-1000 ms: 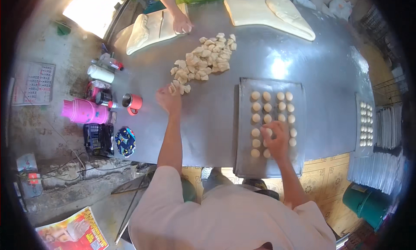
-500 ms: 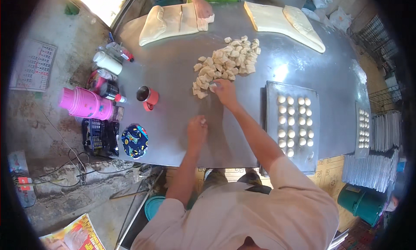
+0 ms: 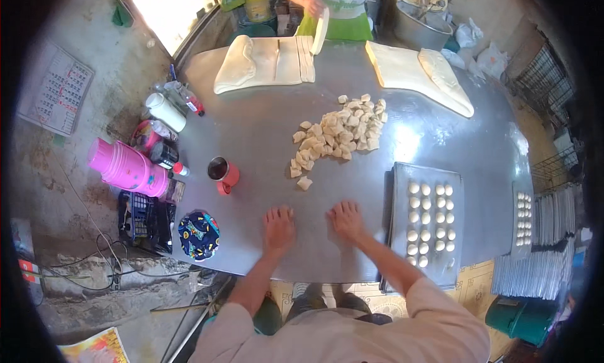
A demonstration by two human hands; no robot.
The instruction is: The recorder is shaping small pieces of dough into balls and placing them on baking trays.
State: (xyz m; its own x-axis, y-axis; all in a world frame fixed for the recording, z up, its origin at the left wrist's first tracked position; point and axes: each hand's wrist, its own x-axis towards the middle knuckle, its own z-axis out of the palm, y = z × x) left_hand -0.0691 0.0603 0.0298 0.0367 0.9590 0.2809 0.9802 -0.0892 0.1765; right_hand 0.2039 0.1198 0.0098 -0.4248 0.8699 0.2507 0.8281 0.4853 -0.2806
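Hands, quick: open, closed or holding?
Left hand: palm down over the metal table; underside hidden, so open or holding can't be told.
Right hand: also palm down; likewise can't be told.

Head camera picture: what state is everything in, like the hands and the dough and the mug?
Left hand: palm down; underneath hidden.
Right hand: palm down; underneath hidden.
Dough pieces: cut, mostly heaped.
Dough balls: round, in rows.
Left dough slab: partly cut.
Right dough slab: folded at one end.
Dough strip: held by the co-worker's hand.
Red mug: upright, uncovered.
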